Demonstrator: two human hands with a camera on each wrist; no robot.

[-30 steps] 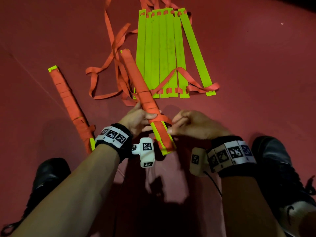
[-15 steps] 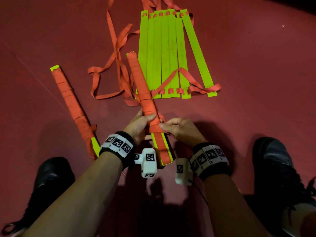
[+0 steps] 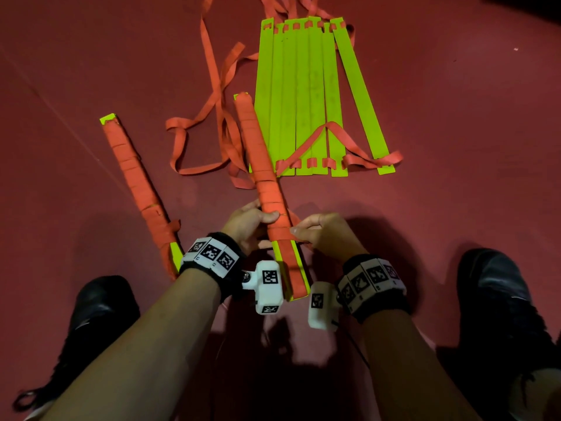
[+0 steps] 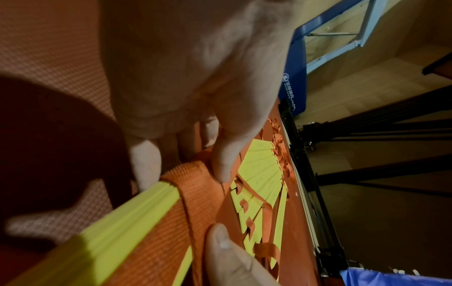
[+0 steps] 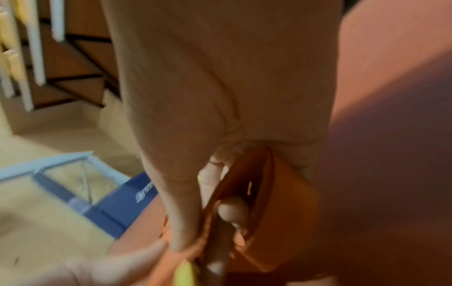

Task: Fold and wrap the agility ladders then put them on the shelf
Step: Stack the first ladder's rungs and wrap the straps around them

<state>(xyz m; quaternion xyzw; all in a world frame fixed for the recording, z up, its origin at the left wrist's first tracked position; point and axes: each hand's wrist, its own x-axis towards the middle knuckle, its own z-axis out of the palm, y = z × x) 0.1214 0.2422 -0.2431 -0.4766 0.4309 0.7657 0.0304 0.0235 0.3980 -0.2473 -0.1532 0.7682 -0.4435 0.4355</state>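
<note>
my left hand (image 3: 249,221) grips the wrapped ladder (image 3: 264,189) over the red floor (image 3: 455,192); my right hand (image 3: 321,233) pinches its strap (image 3: 299,237). a finished bundle (image 3: 138,183) lies left, flat green rungs (image 3: 309,98) and loose straps (image 3: 212,117) just beyond.

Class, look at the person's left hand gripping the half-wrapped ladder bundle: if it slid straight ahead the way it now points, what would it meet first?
Probably the loose orange straps lying on the floor just beyond the left hand, which holds the wrapped bundle. The spread yellow-green rungs lie further on, to the right. Depth is uncertain.
</note>
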